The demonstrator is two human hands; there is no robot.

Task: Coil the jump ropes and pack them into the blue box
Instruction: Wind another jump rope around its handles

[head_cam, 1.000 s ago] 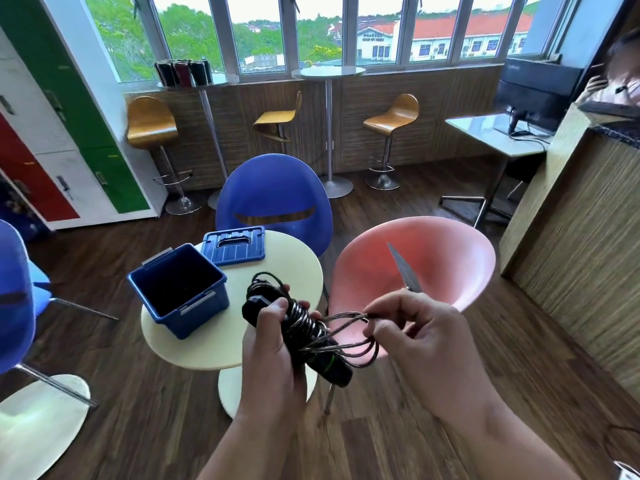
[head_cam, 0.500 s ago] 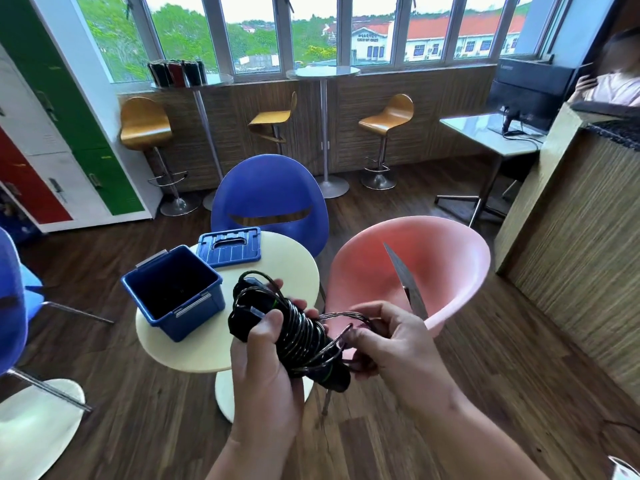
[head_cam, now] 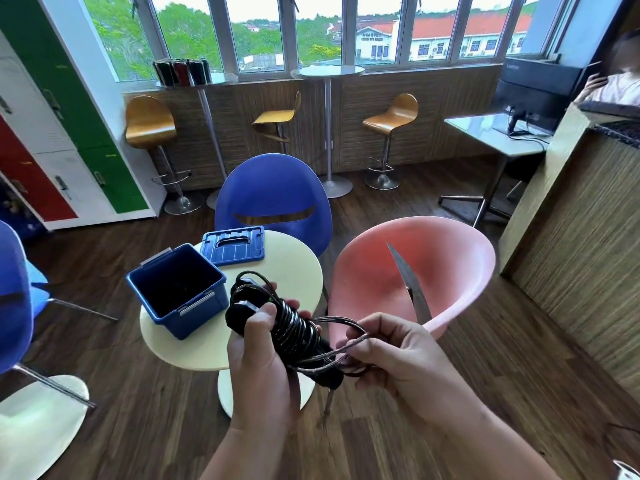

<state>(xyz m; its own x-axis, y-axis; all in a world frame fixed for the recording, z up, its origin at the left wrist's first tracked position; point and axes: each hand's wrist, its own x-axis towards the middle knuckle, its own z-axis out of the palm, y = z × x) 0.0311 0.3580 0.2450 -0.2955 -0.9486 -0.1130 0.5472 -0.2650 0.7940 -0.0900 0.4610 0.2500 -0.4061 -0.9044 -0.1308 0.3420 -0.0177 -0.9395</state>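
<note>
While the blue box [head_cam: 194, 318] stands open on the round surface [head_cam: 287, 265], it lies forward and to the left of both hands, just beyond the upper end of the bundle. The left hand [head_cam: 263, 362] is plainly the nearer one to it. That hand is closed round a jump rope [head_cam: 294, 329] whose dark handles are bound together by turns of glossy cord, with the thumb pressed across the top. The bundle's long axis slants from upper left, toward the box, down to lower right, toward the right hand [head_cam: 398, 358].

The right hand's fingers are curled and pinch a few loose loops [head_cam: 346, 348] that stand out from the lower end of the bundle, in front of the pink chair [head_cam: 450, 265]. Whether those loops are being wound on or tucked under cannot be told.

Judging by the slack, the coiling is nearly done. The coming move likely turns on securing that slack, then carrying the bundle forward and left over the near rim. The box's lid [head_cam: 233, 245] lies flat behind it, touching or just beside its far corner, so the opening is unobstructed.
</note>
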